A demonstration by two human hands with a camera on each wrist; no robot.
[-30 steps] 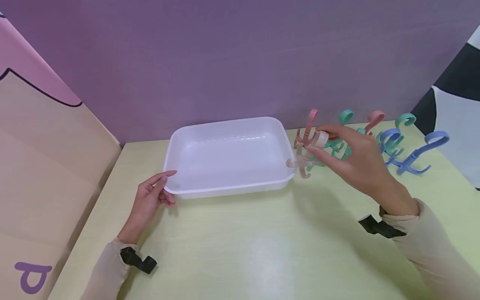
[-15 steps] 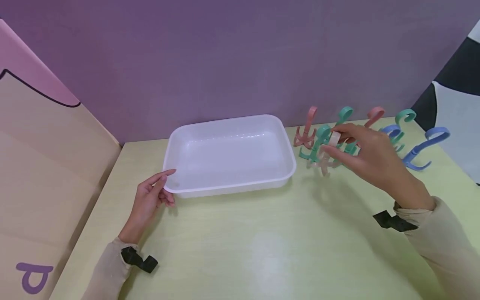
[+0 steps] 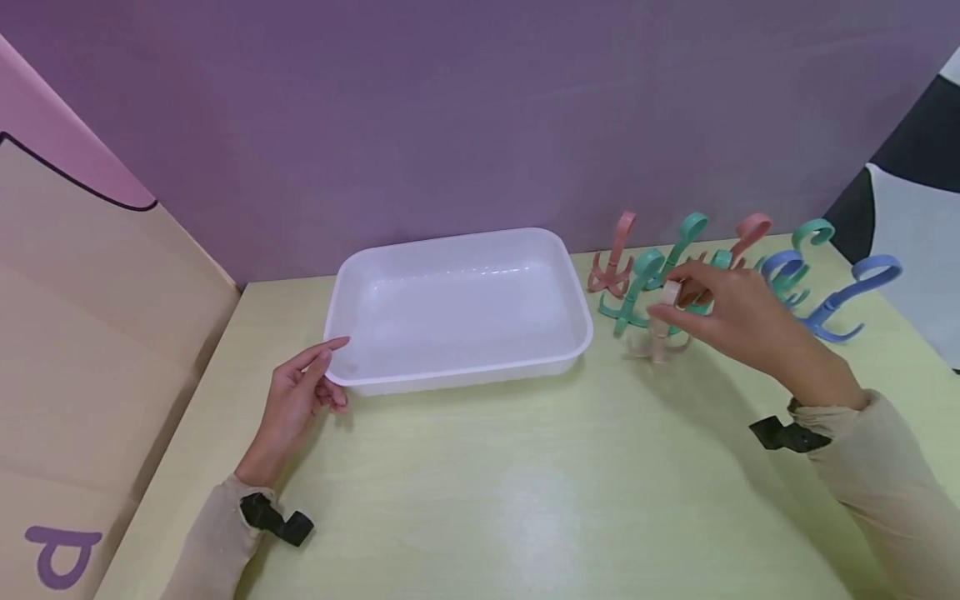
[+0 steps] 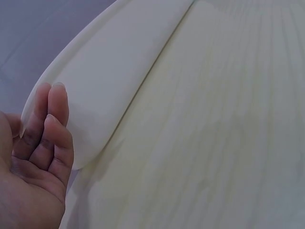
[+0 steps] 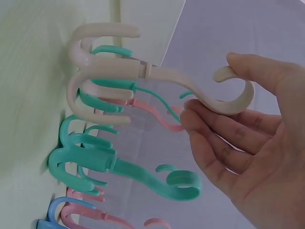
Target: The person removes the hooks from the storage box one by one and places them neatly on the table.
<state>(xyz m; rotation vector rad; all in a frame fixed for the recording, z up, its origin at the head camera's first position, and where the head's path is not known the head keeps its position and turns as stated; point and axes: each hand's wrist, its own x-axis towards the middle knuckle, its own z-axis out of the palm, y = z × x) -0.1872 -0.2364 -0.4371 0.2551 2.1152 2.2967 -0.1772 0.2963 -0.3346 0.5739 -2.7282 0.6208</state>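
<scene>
My right hand point(image 3: 750, 321) pinches the curled top of a cream four-pronged rotating hook point(image 3: 658, 342) between thumb and fingers. In the right wrist view the cream hook point(image 5: 114, 69) has its prongs close to the tabletop, and the thumb touches the tip of its curl. Just behind it stand green hooks point(image 3: 628, 292) of the same shape. My left hand point(image 3: 296, 400) holds the front left corner of a white rectangular tray point(image 3: 465, 382), index finger over the rim. In the left wrist view, fingers of the left hand point(image 4: 40, 167) lie against the outer wall of the tray point(image 4: 109, 62).
A red hook point(image 3: 615, 258) stands by the tray's back right corner, another red hook point(image 3: 750, 233) farther right. Blue hooks point(image 3: 843, 300) stand at the far right of the pale table point(image 3: 450, 483). A purple panel point(image 3: 450, 125) rises behind it.
My right hand has carried the cream hook rightward, away from the tray's right edge, and lowered it in front of the green hooks. The hook is now more upright. My left hand stays put.
</scene>
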